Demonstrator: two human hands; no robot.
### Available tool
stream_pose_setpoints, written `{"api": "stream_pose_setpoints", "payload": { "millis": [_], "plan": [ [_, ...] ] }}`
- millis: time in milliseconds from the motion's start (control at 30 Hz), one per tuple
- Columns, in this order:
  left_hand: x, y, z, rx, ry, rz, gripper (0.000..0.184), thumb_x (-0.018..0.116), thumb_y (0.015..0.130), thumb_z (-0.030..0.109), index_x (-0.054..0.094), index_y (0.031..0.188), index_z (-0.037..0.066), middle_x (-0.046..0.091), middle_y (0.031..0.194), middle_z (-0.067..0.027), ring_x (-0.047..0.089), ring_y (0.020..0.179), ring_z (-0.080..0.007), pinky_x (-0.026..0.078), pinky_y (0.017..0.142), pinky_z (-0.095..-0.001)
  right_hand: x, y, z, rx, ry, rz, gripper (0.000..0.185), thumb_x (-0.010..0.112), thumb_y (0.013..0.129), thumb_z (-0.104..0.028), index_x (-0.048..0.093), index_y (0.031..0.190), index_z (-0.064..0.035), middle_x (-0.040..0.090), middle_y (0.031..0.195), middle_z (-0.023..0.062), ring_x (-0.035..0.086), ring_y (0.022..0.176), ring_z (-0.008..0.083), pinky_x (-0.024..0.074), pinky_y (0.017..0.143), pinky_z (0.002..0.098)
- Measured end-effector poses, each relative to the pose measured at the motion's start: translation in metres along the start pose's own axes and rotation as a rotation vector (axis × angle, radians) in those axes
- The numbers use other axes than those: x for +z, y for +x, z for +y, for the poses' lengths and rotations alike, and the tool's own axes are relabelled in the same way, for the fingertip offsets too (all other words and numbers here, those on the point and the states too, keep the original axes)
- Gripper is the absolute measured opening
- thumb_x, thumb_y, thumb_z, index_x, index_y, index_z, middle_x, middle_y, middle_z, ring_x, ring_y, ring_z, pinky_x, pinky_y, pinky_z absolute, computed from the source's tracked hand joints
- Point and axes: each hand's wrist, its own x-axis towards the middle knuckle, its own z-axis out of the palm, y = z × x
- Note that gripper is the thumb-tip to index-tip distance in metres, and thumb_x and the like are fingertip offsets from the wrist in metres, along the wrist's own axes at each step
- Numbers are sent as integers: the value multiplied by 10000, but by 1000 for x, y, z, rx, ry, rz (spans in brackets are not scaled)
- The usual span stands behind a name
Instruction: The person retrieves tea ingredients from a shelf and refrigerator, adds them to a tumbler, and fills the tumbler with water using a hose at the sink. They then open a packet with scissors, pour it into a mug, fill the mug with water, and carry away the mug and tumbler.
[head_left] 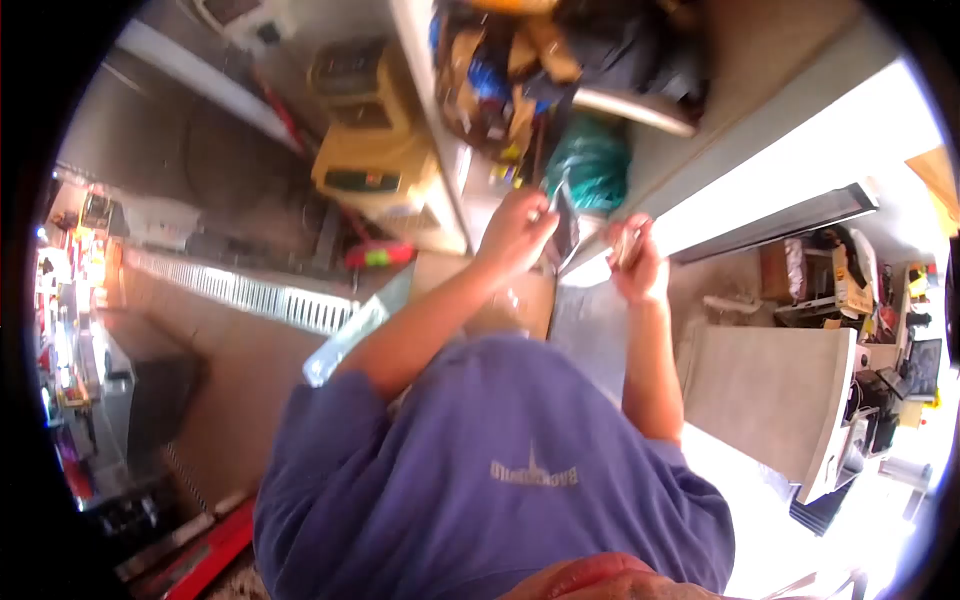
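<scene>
My left hand [516, 236] is raised in front of my chest, its fingers closed on a thin dark flat piece [566, 222] that stands nearly upright. To the right of it my right hand [637, 258] is up with its fingers curled together; whatever they pinch is too small and blurred to name. A gap lies between the two hands. Just beyond them is a green plastic bag [588, 165].
A beige plastic chair or cabinet [375, 180] stands at the upper left. Above, a shelf [640, 112] bears dark and brown items. A pale board [765, 395] is at the right, and a clear plastic sheet [350, 340] lies by my left arm.
</scene>
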Motion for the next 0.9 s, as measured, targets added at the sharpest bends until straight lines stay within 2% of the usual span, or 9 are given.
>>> {"api": "stream_pose_setpoints", "payload": {
  "millis": [67,100,167,333,367,467,600,800,900],
  "plan": [
    [0,5,37,-251,-190,-52,180,649,865,167,539,889,27,565,780,-69,595,654,-169,478,580,-314,7,-8,-7,-242,-711,-126,218,542,913,-304,547,988,-99,579,870,19,556,761,122,439,599,230],
    [0,9,46,-182,-146,-55,150,632,884,150,528,897,44,571,732,-24,586,610,-111,471,542,-291,21,-18,-8,-273,-564,-124,300,565,905,-224,551,1099,4,550,805,33,549,723,142,445,674,270],
    [1,19,56,-195,-452,-108,102,595,902,97,507,879,49,577,740,-24,594,649,-101,476,532,-260,60,-37,-26,-184,-880,-137,571,737,809,-234,496,1295,-53,540,757,5,536,686,114,446,612,282],
    [11,34,98,186,-408,-148,196,621,911,143,475,936,14,550,856,-28,569,717,-79,498,635,-246,123,-36,-52,-882,-1479,126,196,719,765,-109,673,940,-34,554,660,114,531,527,275,428,493,347],
    [6,39,101,30,-564,-298,378,687,871,199,461,1104,7,555,950,-66,561,757,-99,484,672,-243,125,-39,-63,-822,-1504,73,231,695,774,-106,661,985,-18,554,649,112,554,560,302,448,516,400],
    [-22,51,144,443,110,-131,887,786,777,274,217,1415,35,521,1191,-167,567,828,-150,500,692,-264,126,-52,-97,-777,-1466,-106,207,629,821,-82,650,1013,-6,598,714,145,601,617,320,478,556,394],
    [-41,72,181,468,94,-459,134,677,881,176,661,934,54,647,786,0,576,661,-72,466,613,-229,136,-68,-141,-769,-1476,-165,216,616,849,-107,654,1047,-28,647,793,170,639,671,329,508,592,378],
    [-34,70,248,866,225,-452,75,662,850,90,652,871,19,624,763,-75,592,604,-155,464,551,-267,147,-81,-199,-968,-1557,-260,43,640,742,8,663,777,18,560,619,112,547,557,252,424,506,335],
    [-29,73,271,958,213,-467,84,662,852,94,650,869,13,617,759,-78,595,617,-172,457,554,-281,152,-92,-213,-777,-1327,-188,105,658,820,-60,643,766,28,554,616,79,522,564,167,403,511,297]
  ]
}}
